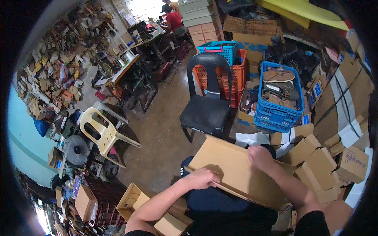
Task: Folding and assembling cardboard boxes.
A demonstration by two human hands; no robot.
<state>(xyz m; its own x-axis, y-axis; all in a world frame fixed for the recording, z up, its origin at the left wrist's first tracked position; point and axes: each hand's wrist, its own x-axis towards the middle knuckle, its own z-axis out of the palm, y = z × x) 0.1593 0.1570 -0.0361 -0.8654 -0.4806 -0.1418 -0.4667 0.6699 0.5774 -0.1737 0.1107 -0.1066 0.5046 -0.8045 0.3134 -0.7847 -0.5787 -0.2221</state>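
Observation:
A flat brown cardboard sheet, an unfolded box blank, lies across my lap. My left hand grips its near left edge, fingers curled over the fold. My right hand presses on the sheet's upper right part, fingers bent around the far edge. Dark trousers show under the sheet.
A black plastic chair stands just ahead, a cream plastic chair to the left. Blue crate of sandals and stacked crates at right front. Several folded cardboard boxes pile at my right; open boxes lie at lower left. A person in red sits far back.

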